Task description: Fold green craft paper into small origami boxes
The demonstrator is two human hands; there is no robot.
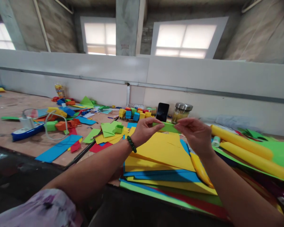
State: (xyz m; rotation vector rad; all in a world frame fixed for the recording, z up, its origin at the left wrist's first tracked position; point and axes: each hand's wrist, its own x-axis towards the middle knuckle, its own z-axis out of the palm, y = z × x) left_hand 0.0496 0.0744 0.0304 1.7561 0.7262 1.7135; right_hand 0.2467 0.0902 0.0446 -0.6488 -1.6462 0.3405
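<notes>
A short green strip, paper or thin foam by its look, is stretched level between my two hands. My left hand, with a dark beaded bracelet on its wrist, pinches the strip's left end. At the other end, the fingers of my right hand are closed on it. Beneath the hands lies a stack of coloured sheets, topped by a yellow sheet, with blue, green and red ones under it. A yellow-handled tool rests on the stack's right side, partly behind my right forearm.
Small folded coloured boxes stand behind the stack, beside a phone and a lidded glass jar. Yellow rolls lie at right. Coloured scraps, a blue strip and a power strip with a white cable spread at left.
</notes>
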